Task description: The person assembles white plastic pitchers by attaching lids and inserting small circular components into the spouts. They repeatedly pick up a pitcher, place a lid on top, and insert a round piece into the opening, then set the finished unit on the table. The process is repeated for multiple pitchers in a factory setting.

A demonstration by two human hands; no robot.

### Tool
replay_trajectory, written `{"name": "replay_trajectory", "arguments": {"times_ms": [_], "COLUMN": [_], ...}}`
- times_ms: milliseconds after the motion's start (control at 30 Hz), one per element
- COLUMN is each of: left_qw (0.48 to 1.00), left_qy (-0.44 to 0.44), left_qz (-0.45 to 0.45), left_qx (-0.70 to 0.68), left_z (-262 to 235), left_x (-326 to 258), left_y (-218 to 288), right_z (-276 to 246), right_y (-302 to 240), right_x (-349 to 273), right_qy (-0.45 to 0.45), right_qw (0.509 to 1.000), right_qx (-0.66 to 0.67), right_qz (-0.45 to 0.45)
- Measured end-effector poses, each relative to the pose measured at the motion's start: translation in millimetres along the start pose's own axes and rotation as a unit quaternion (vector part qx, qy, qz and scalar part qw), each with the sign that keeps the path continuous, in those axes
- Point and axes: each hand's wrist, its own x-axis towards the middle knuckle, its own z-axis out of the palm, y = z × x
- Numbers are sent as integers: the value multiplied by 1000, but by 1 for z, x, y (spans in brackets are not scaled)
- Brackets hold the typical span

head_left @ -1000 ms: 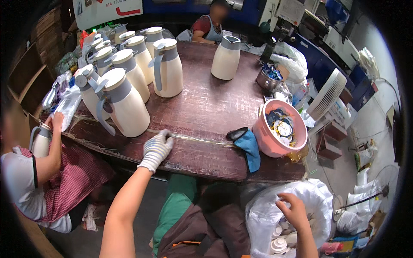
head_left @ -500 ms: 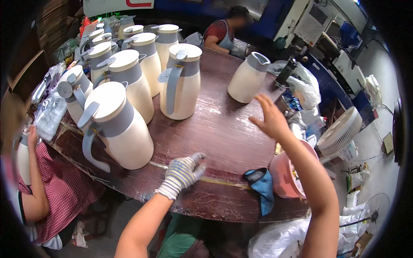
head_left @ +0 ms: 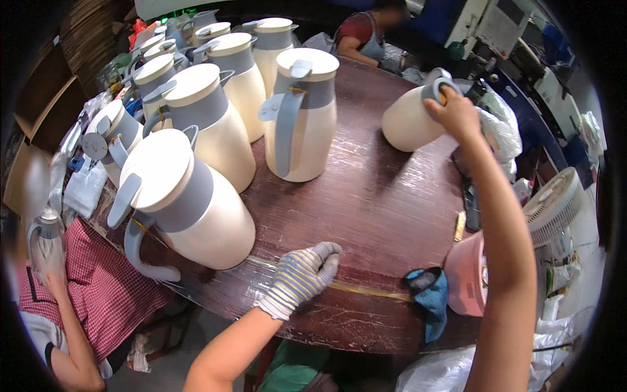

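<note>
At the far right of the table, a cream-coloured jug (head_left: 413, 120) with a grey collar leans to the right. My bare right hand (head_left: 457, 112) is closed at its top on the collar side; my fingertips are partly hidden there. My left hand (head_left: 301, 275), in a striped knit glove, rests near the table's front edge with its fingers curled together and nothing seen in them. Left of it stands the nearest lidded jug (head_left: 215, 219), cream with a grey collar and handle. Another lidded jug (head_left: 307, 130) is upright in the middle.
Several more lidded jugs (head_left: 212, 124) crowd the left side. A blue cloth (head_left: 431, 304) hangs over the front edge beside a pink bucket (head_left: 465, 274). A white fan (head_left: 555, 206) stands at the right. One person sits at the left (head_left: 72, 294), another across the table (head_left: 359, 39).
My right hand has reached forward and taken hold of the far jug, which now leans more. The view has shifted; my left hand stays near the front edge.
</note>
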Motion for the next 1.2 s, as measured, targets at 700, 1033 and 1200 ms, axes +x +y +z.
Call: {"name": "replay_trajectory", "arguments": {"times_ms": [700, 1033, 1200], "left_qw": [815, 871, 879], "left_qy": [-476, -386, -407], "left_qz": [-192, -241, -195], "left_qx": [-270, -187, -154], "left_z": [3, 16, 26], "left_x": [-161, -209, -218], "left_y": [156, 184, 190], "right_z": [-141, -67, -49], "right_y": [88, 285, 280], "right_x": [-566, -719, -722], "right_qy": [-111, -133, -237], "right_qw": [832, 948, 914], "right_qx": [478, 25, 7], "right_qz": [-257, 287, 330]}}
